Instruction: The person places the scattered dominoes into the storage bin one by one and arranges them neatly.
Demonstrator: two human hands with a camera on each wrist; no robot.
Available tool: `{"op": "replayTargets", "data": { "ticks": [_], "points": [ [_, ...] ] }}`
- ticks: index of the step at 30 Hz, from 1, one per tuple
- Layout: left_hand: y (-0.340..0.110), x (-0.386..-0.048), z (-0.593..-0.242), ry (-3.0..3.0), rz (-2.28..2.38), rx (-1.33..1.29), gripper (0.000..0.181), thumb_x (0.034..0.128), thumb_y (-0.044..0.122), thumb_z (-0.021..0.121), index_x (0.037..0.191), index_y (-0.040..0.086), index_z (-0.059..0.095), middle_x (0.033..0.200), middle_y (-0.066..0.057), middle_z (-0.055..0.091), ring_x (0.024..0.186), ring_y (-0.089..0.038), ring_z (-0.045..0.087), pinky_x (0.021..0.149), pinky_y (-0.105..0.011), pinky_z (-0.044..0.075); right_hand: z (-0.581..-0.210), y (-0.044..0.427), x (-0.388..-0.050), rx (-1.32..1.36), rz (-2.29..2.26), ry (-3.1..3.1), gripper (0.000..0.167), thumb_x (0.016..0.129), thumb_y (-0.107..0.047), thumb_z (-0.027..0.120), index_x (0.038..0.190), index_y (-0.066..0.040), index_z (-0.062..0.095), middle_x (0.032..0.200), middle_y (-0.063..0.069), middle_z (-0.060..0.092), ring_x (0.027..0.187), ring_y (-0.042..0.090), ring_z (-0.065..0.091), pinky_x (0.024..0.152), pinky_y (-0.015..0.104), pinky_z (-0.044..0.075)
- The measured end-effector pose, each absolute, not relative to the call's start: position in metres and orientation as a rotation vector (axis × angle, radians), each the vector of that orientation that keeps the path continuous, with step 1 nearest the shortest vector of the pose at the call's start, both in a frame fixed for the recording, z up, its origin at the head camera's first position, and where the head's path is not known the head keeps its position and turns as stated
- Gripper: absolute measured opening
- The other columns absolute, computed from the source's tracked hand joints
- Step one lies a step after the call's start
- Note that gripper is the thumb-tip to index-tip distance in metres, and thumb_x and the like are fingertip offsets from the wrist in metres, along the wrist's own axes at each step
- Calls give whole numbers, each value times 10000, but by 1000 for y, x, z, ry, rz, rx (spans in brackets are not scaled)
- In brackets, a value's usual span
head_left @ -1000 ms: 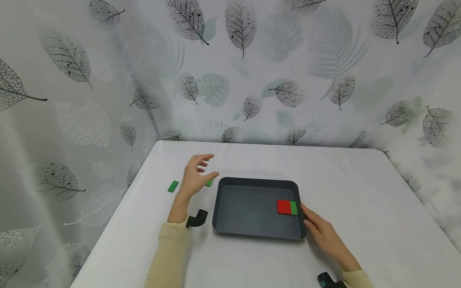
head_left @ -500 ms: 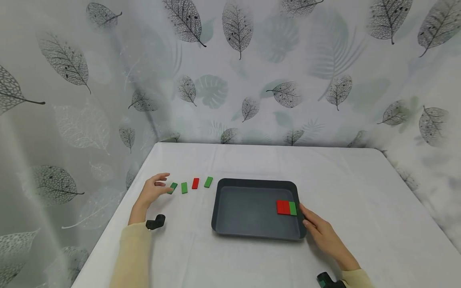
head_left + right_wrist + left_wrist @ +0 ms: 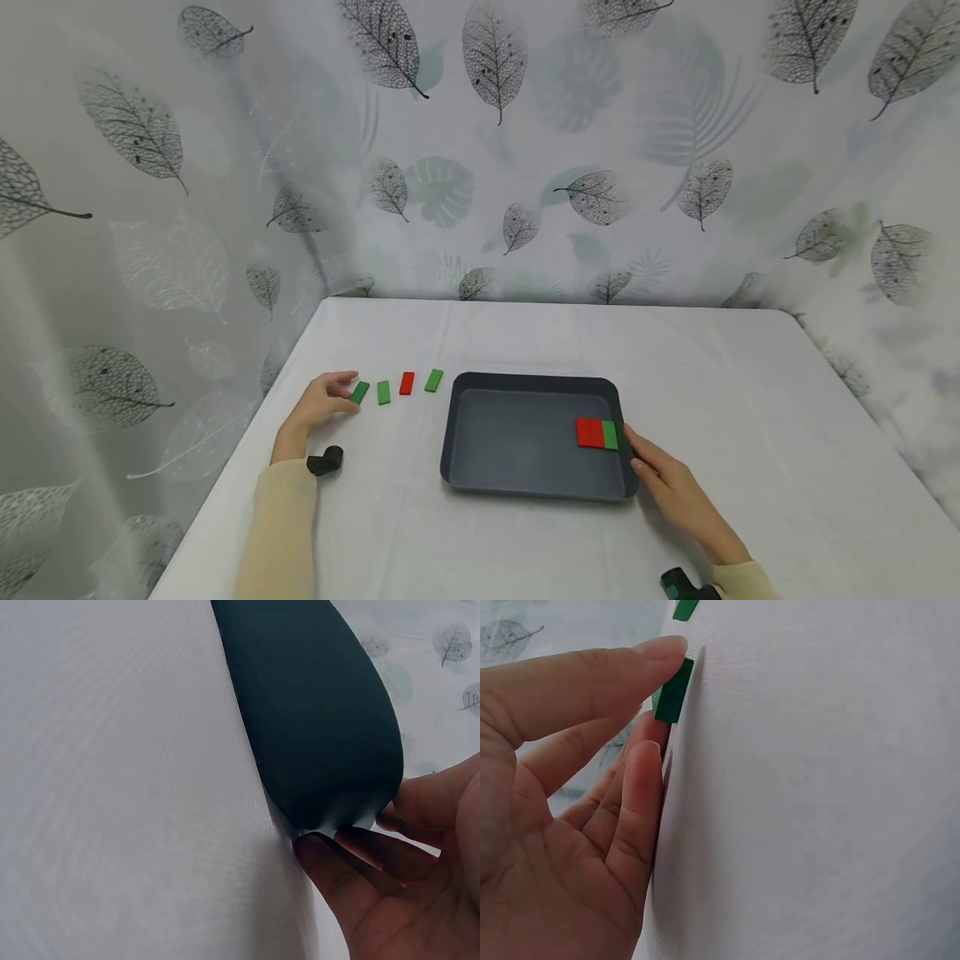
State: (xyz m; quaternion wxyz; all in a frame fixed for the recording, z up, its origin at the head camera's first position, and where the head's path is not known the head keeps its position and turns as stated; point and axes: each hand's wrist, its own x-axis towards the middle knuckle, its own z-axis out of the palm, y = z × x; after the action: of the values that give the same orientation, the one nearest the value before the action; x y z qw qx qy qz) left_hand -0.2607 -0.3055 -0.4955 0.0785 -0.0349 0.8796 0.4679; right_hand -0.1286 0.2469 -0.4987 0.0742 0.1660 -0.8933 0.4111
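In the head view my left hand (image 3: 318,408) is at the left of the table, thumb and fingers pinching a dark green tile (image 3: 360,392). The left wrist view shows the thumb against this green tile (image 3: 673,691), with fingers behind it. To its right lie another green tile (image 3: 384,392), a red tile (image 3: 407,383) and a further green tile (image 3: 433,380). My right hand (image 3: 682,492) holds the right side of a dark grey baking tray (image 3: 517,492); in the right wrist view its fingers curl at the tray's wall (image 3: 315,712). Red tiles (image 3: 589,432) and a green tile (image 3: 610,435) lie together inside.
A white cloth covers the table (image 3: 525,550). Behind and to the left hangs a leaf-patterned curtain (image 3: 525,167). Black wrist devices (image 3: 326,461) sit on both wrists.
My left hand has moved left and down from beside the tray to the leftmost green tile, and its fingers have closed in on it. The right hand and tray have stayed in place.
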Motion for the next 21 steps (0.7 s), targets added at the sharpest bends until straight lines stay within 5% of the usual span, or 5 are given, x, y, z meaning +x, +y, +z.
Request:
{"op": "replayTargets", "data": {
  "ticks": [14, 21],
  "points": [
    [-305, -264, -501, 2690, 1325, -131, 522, 803, 84, 774, 1293, 20, 606, 1074, -132, 553, 1002, -263, 490, 868, -371, 397, -500, 248, -128, 523, 1246, -2665, 467, 980, -56, 548, 1429, 33, 452, 1441, 234, 482, 1258, -197, 262, 964, -28, 218],
    [-303, -263, -502, 2700, 1328, -165, 546, 795, 150, 796, 1294, 31, 607, 1069, -130, 580, 1002, -262, 506, 865, -365, 405, -500, 248, -129, 496, 1225, -2684, 470, 985, -73, 549, 1437, 9, 453, 1448, 212, 485, 1277, -120, 297, 964, -25, 221]
  ]
}}
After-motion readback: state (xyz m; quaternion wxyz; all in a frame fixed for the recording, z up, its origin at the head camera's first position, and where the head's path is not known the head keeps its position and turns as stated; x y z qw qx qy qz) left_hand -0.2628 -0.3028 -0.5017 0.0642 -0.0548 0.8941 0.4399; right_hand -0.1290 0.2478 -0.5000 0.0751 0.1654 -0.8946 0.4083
